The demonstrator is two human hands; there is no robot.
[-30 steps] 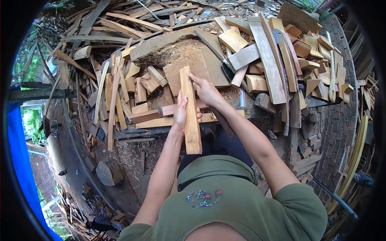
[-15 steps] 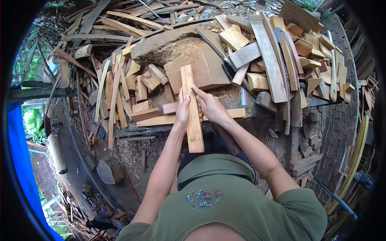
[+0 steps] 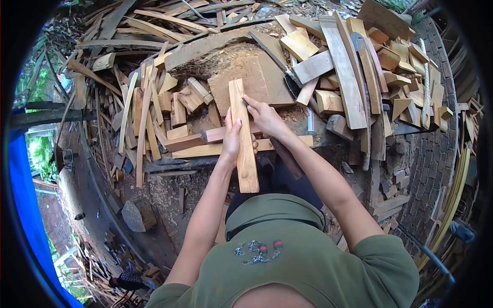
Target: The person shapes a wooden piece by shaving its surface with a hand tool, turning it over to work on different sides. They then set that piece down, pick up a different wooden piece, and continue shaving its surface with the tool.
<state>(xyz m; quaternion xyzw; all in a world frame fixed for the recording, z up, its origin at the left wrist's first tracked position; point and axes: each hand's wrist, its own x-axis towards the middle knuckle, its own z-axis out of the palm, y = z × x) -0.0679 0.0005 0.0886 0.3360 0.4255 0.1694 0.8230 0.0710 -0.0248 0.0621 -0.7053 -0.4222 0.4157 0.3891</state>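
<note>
A long, squared wooden block (image 3: 245,149) is upright in front of me, its far end over the large work block. My left hand (image 3: 232,138) wraps round its middle, thumb on the top face and fingertips showing on the far side. My right hand (image 3: 266,120) is closed in a pinch at the block's upper right edge. A small dark tip shows at its fingertips, against the wood; I cannot tell what it belongs to. Under my right wrist a dark brown flat strip (image 3: 286,158) slants down toward my lap.
Beyond the held piece lies the large, rough work block (image 3: 251,77). A long dark-handled tool (image 3: 269,54) rests on its right side. Offcuts and boards (image 3: 341,72) pile up at right, thin slats (image 3: 146,123) at left. A flat strip (image 3: 205,152) lies along the near edge.
The wooden block has shifted slightly left and away from me. My right hand has turned a little and moved slightly up along its edge, while more of the dark strip shows under the wrist.
</note>
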